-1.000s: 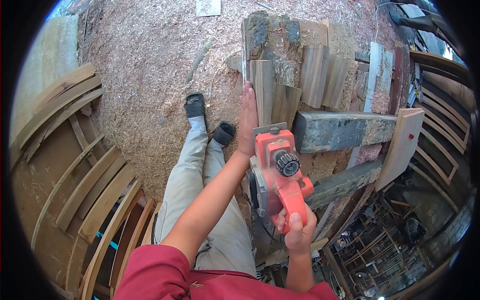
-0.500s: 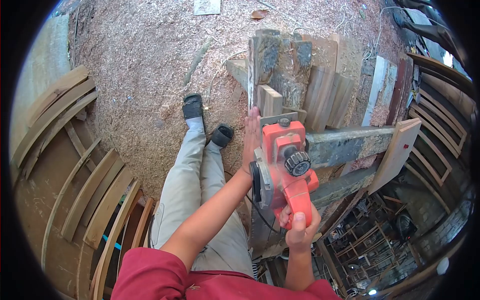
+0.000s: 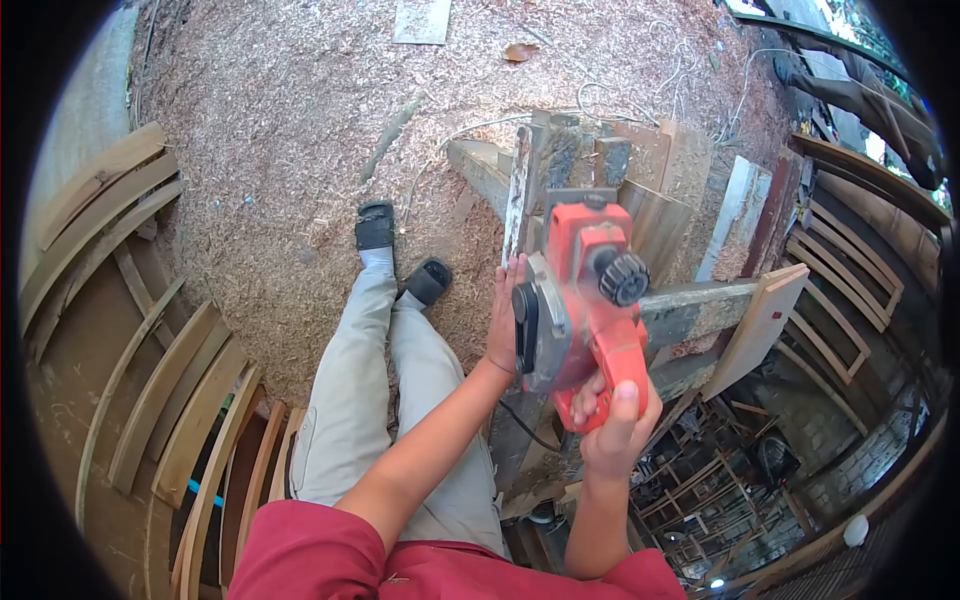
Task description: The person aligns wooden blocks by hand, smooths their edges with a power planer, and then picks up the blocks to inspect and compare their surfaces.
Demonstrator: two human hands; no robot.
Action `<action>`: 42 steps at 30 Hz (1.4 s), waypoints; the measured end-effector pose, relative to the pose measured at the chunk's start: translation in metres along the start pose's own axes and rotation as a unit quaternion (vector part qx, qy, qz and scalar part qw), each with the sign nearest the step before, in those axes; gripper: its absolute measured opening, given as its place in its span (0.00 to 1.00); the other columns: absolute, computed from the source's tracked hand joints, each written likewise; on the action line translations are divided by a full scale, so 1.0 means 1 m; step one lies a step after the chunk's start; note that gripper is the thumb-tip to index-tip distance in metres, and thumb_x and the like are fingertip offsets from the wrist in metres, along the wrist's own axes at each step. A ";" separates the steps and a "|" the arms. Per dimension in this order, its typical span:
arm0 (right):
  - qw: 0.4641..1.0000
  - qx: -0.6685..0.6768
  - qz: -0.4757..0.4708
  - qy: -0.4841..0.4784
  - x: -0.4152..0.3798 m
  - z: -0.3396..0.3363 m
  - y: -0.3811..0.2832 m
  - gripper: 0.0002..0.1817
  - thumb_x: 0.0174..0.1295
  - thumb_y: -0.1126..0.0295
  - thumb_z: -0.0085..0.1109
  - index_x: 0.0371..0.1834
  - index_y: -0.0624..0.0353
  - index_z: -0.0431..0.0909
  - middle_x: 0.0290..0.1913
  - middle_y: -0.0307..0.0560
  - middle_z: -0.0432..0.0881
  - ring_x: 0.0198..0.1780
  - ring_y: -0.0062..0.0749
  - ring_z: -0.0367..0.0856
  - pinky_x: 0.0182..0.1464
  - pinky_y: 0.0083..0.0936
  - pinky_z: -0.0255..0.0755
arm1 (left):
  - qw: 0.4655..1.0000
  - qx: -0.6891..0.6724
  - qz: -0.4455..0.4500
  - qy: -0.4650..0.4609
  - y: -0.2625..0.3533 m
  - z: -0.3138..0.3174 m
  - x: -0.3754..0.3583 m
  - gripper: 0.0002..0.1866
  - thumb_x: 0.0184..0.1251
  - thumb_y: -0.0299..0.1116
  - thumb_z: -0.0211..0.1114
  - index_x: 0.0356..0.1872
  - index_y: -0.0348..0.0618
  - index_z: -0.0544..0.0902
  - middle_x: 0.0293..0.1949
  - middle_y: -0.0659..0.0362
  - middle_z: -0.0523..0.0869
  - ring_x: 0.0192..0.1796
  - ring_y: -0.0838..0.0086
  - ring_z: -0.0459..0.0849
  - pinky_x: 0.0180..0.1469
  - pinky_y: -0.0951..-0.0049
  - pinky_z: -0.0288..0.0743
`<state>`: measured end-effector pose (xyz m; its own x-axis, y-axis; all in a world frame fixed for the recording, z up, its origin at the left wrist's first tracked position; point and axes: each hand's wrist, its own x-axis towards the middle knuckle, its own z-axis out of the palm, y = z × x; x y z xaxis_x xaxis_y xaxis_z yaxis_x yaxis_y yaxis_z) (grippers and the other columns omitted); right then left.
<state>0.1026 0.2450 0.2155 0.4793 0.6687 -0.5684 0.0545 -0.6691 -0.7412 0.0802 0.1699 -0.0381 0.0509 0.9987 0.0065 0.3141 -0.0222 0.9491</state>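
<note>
A red electric planer (image 3: 585,300) with a black ribbed front knob rests over the wooden workbench (image 3: 520,185). My right hand (image 3: 612,420) is wrapped round its rear handle, thumb on top. Along the planer's left side, my left hand (image 3: 504,320) lies flat with its fingers stretched forward, near the bench's left edge. The planer's body hides the surface beneath it. A dark power cord (image 3: 528,428) curves out below the planer.
Several curved wooden pieces (image 3: 190,400) stand at the left. A board (image 3: 755,330) leans on the beams at the right. Wood shavings (image 3: 280,150) cover the floor. At the upper right a person's leg (image 3: 850,95) shows.
The planer has moved forward along the bench in my right hand, covering the wood block that showed ahead of it. My left hand stays flat beside it. The view has shifted slightly.
</note>
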 end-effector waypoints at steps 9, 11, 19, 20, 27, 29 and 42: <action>0.998 0.040 -0.034 -0.031 0.028 0.006 -0.023 0.21 0.81 0.54 0.53 0.36 0.61 0.77 0.24 0.38 0.75 0.21 0.18 0.72 0.24 0.21 0.63 | 0.998 0.040 0.025 -0.037 0.005 -0.005 0.001 0.41 0.77 0.29 0.61 0.85 0.26 0.53 0.86 0.35 0.58 0.88 0.41 0.56 0.88 0.39 0.49; 0.996 0.076 -0.040 -0.030 0.025 0.002 -0.020 0.22 0.81 0.53 0.53 0.36 0.61 0.77 0.24 0.39 0.75 0.21 0.19 0.72 0.25 0.21 0.64 | 0.997 0.061 0.021 -0.036 0.000 -0.006 0.000 0.41 0.77 0.29 0.60 0.85 0.26 0.53 0.86 0.34 0.58 0.88 0.41 0.57 0.88 0.39 0.49; 0.995 0.095 -0.010 -0.032 -0.027 -0.055 0.014 0.26 0.74 0.48 0.59 0.36 0.66 0.76 0.24 0.42 0.75 0.23 0.25 0.74 0.26 0.24 0.66 | 0.997 0.049 0.025 0.058 0.005 -0.008 0.008 0.38 0.75 0.17 0.52 0.85 0.26 0.54 0.86 0.34 0.58 0.88 0.41 0.58 0.88 0.39 0.50; 0.997 0.067 0.006 -0.036 -0.036 -0.061 0.022 0.25 0.74 0.49 0.59 0.37 0.65 0.77 0.24 0.42 0.76 0.24 0.24 0.74 0.26 0.24 0.66 | 0.997 0.047 0.015 0.054 0.003 -0.006 0.006 0.38 0.76 0.19 0.53 0.86 0.29 0.54 0.87 0.37 0.58 0.88 0.43 0.58 0.89 0.41 0.50; 0.995 -0.023 0.066 -0.069 -0.057 -0.077 0.056 0.22 0.71 0.52 0.60 0.37 0.65 0.79 0.25 0.39 0.78 0.24 0.21 0.74 0.28 0.22 0.67 | 0.997 0.057 0.022 0.049 -0.023 0.008 -0.006 0.37 0.82 0.28 0.54 0.87 0.35 0.52 0.88 0.42 0.56 0.89 0.47 0.56 0.90 0.42 0.48; 0.996 -0.005 0.067 -0.061 -0.054 -0.073 0.062 0.22 0.70 0.53 0.59 0.35 0.65 0.79 0.24 0.39 0.77 0.24 0.21 0.74 0.28 0.23 0.67 | 0.998 0.046 0.015 0.043 -0.018 0.006 -0.006 0.37 0.83 0.32 0.53 0.87 0.35 0.52 0.88 0.41 0.56 0.89 0.46 0.55 0.90 0.42 0.46; 0.998 0.030 0.004 -0.051 0.016 -0.015 -0.002 0.20 0.75 0.55 0.58 0.37 0.64 0.77 0.24 0.39 0.75 0.22 0.20 0.72 0.24 0.21 0.64 | 0.999 0.042 -0.009 0.025 -0.005 0.010 -0.004 0.40 0.79 0.36 0.59 0.86 0.31 0.56 0.86 0.35 0.59 0.88 0.42 0.58 0.88 0.39 0.49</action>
<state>0.1233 0.2518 0.2135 0.3870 0.6950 -0.6060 -0.0041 -0.6559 -0.7548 0.0875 0.1659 -0.0458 -0.0015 1.0000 0.0070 0.3931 -0.0059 0.9195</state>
